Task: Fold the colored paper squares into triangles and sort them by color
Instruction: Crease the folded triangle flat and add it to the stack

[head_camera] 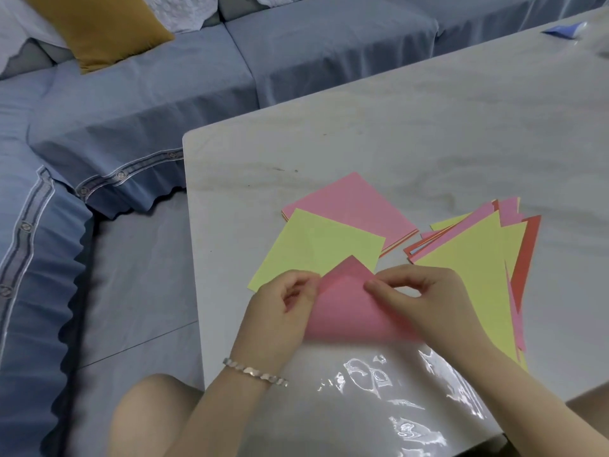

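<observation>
A pink paper sheet (349, 308) lies bent over itself near the table's front edge, its corner pointing away from me. My left hand (283, 308) pinches its left side and my right hand (425, 301) pinches its right side near the top. Behind it lies a yellow square (316, 245), partly over a stack of squares topped by a pink one (352, 202). To the right sits a pile of folded triangles (474, 258), yellow on top with pink and red edges showing.
The white marble table (428, 127) has its left edge beside a blue-covered sofa (131, 110) with a mustard cushion (99, 28). A clear plastic sleeve (395, 390) lies at the front. A blue item (563, 29) sits far right.
</observation>
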Action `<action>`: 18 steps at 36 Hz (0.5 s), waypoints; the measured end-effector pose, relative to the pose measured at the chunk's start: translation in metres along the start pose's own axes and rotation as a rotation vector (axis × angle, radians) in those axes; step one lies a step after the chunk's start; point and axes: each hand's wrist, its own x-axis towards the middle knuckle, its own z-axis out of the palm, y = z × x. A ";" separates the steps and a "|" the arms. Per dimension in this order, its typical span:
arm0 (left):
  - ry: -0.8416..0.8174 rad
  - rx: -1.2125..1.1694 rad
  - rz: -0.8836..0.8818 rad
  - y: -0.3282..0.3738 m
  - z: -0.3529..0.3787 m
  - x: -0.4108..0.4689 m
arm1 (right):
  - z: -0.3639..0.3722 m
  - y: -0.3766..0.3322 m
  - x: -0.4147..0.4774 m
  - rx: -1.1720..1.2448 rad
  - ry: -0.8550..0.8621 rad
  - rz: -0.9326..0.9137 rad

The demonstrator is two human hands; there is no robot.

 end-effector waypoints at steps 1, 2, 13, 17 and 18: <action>0.027 -0.033 0.008 0.004 0.002 -0.003 | 0.001 -0.001 -0.001 -0.003 0.010 0.005; 0.047 -0.054 0.020 0.008 0.004 -0.006 | 0.001 -0.004 -0.002 -0.004 0.015 0.011; 0.173 -0.027 0.181 0.022 0.017 -0.026 | -0.002 -0.024 -0.017 0.038 0.033 0.030; 0.164 -0.043 0.164 0.023 0.016 -0.029 | -0.002 -0.025 -0.019 0.062 0.026 0.055; 0.162 -0.046 0.162 0.022 0.016 -0.030 | -0.003 -0.026 -0.020 0.069 0.021 0.060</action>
